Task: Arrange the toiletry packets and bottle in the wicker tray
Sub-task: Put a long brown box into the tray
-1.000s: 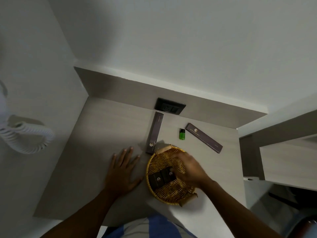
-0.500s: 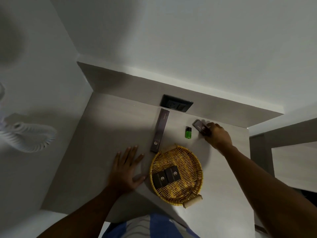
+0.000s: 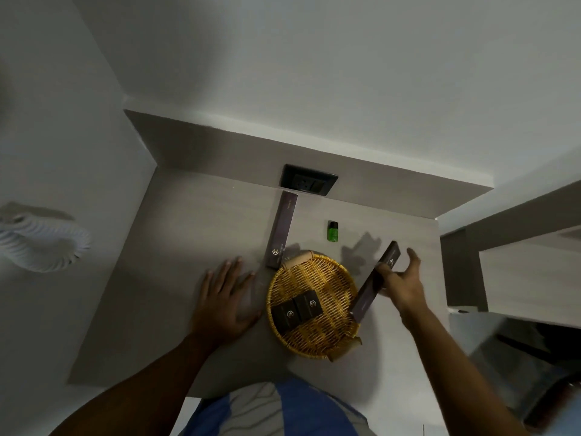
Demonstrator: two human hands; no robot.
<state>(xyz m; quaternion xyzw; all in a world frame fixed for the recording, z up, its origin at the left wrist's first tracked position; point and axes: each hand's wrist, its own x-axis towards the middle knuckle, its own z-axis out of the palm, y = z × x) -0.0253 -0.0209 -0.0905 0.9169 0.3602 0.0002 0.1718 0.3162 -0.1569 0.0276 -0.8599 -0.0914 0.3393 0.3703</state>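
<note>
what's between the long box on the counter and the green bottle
Nothing: in the head view, bare counter separates the long box from the bottle.

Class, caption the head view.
Right hand carries long packet over wicker tray; left hand flat on counter.

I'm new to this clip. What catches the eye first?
The golden wicker tray at centre, with two dark packets inside. The right hand holds a long dark box over its right rim, and a green bottle stands behind it.

Two dark packets [image 3: 297, 310] in wicker tray [image 3: 317, 280]; green bottle [image 3: 333, 230] upright behind.
</note>
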